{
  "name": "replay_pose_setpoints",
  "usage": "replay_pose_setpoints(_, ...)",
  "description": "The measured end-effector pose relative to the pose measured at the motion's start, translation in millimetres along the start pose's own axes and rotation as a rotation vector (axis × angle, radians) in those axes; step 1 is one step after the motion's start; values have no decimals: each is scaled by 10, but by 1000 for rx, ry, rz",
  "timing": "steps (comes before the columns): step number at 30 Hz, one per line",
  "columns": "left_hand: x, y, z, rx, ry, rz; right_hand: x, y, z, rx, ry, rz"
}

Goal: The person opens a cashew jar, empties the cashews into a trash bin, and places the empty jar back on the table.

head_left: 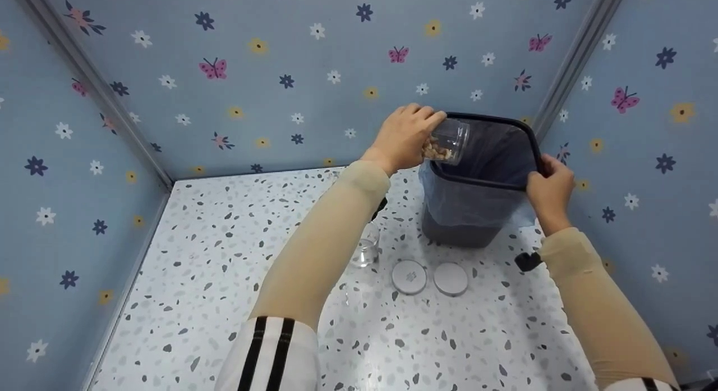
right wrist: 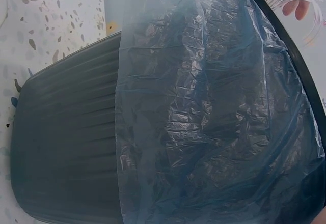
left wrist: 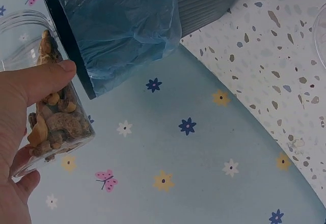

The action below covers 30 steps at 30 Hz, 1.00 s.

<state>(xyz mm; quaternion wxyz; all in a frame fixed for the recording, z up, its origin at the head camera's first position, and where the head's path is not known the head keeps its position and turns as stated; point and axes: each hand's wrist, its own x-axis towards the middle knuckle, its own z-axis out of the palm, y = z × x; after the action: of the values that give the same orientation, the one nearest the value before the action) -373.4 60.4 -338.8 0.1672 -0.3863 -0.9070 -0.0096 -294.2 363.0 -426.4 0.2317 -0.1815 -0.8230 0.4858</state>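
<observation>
In the head view my left hand (head_left: 406, 136) grips a clear jar (head_left: 453, 138), tipped sideways over the near-left rim of a grey trash bin (head_left: 463, 225). Brown dried pieces (left wrist: 63, 124) lie inside the jar, as the left wrist view shows; they look like dried mushroom or root, but I cannot tell which. A thin blue bag (head_left: 471, 200) lines the bin and hangs over its outside. My right hand (head_left: 551, 192) holds the bin's black rim (head_left: 533, 138) on the right side, thumb outside. The bin leans a little toward the left hand.
Two white round lids (head_left: 409, 277) lie side by side on the speckled tabletop (head_left: 224, 279) in front of the bin. Another clear jar (head_left: 366, 248) stands beside them, partly behind the left forearm. Blue flowered panels (head_left: 314, 60) close in the back and sides.
</observation>
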Motion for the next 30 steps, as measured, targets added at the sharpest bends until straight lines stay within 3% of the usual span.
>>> replay_pose_setpoints(30, 93, 27, -21, 91, 2, 59, 18, 15, 7, -1, 5, -9)
